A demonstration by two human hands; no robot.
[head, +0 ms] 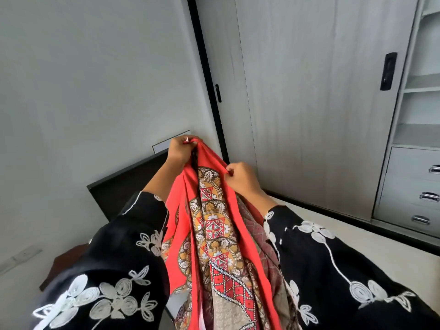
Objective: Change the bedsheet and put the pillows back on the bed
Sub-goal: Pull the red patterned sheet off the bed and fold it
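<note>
Holding up a red bedsheet [214,225] with round patterns, bunched and hanging down between two black sleeves [114,258] with white flowers. Pinching its top edge with the left hand [182,148], curled up tight. Pinching a red fold a bit lower with the right hand [240,178]. Behind, a dark headboard [123,184] and a grey wardrobe [309,91].

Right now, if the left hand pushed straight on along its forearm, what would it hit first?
Probably the grey wall, just left of the black wardrobe frame; depth is unclear. The left hand grips the red bedsheet.
</note>
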